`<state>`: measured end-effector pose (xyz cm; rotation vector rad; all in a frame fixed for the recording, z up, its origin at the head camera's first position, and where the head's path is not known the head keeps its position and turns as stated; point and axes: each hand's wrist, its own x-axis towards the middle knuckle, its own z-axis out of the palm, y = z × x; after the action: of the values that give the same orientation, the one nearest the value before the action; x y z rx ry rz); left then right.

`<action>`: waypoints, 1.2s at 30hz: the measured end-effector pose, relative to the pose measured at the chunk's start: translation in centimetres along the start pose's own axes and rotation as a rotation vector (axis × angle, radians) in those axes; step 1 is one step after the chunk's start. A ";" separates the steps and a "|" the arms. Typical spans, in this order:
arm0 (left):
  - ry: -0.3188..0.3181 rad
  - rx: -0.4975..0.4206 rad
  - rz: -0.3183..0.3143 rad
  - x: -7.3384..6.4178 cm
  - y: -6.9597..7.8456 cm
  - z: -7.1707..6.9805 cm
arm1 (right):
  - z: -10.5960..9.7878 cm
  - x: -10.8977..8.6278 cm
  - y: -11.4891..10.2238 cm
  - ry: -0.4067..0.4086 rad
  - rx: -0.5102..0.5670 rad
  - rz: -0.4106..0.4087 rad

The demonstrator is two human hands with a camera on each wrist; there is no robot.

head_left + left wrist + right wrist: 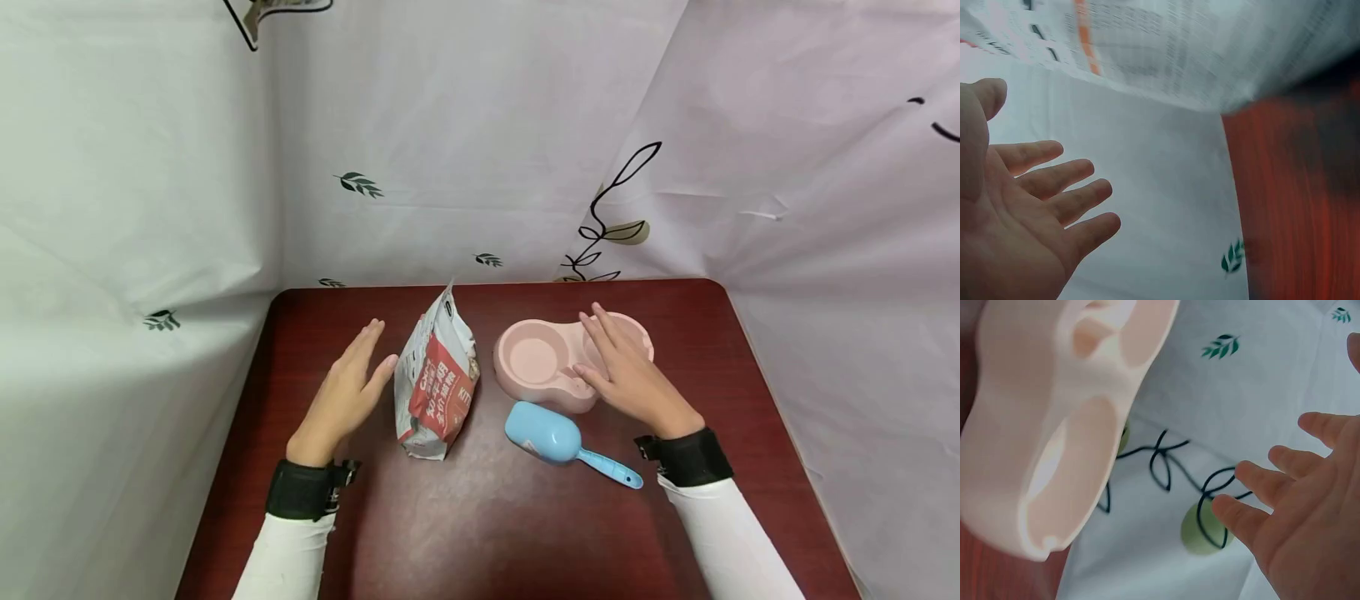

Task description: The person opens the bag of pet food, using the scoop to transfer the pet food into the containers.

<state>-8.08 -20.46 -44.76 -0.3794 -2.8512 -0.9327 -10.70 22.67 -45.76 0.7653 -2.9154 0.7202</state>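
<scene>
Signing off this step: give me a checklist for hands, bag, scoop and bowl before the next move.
1. Left hand free: ok, open beside the bag.
2. Right hand free: ok, fingers extended, holding nothing.
3. Bag open at the top: cannot tell.
4. Scoop in hand: not ok, lying on the table.
5. Scoop handle uncovered: ok.
6. Pink double bowl unobstructed from above: not ok, the right hand partly covers it in the head view.
</scene>
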 end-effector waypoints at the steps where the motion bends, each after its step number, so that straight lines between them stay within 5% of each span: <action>1: -0.004 -0.021 0.000 0.1 0.3 -0.1 | 0.0 0.3 -0.4 -0.004 0.008 -0.003; 9: 0.003 -0.102 0.014 1.5 1.8 -0.4 | 0.7 2.3 -2.9 -0.038 0.114 0.002; 20: 0.032 -0.233 0.075 4.2 4.3 -1.5 | 2.0 5.2 -6.9 -0.050 0.394 -0.065; 36: -0.102 -0.291 0.050 7.7 5.7 -1.4 | 3.1 9.0 -10.5 -0.048 0.533 -0.059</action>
<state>-13.85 -15.30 -39.00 -0.5385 -2.7807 -1.3590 -13.43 9.10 -42.64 0.9039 -2.7407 1.5199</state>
